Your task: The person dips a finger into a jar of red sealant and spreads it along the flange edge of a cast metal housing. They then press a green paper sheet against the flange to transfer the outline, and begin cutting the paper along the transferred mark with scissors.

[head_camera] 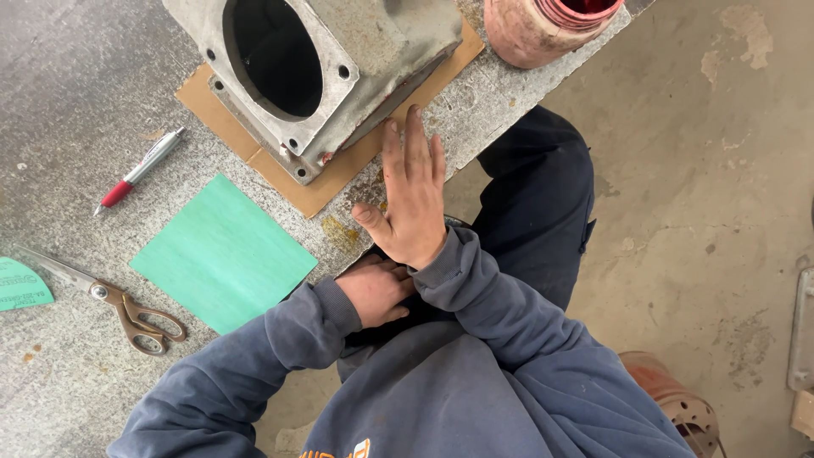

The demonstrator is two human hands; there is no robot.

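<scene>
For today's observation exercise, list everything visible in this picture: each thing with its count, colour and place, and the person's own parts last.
Metal housing: one, grey, top centre on cardboard.
Cardboard sheet: one, brown, under the housing.
Green sheet: one, square, centre left of the bench.
Green offcut: one, far left edge.
Scissors: one pair, brownish handles, lower left.
Pen: one, silver and red, left.
Pot: one, pinkish red, top.
Bench: one, grey, speckled.
Right hand: flat, open, at the bench edge.
Left hand: against the dark clothing.

Grey bench point(76, 102) carries cardboard point(318, 188), green sheet point(222, 254), scissors point(119, 301) (pen point(140, 170) too).
</scene>
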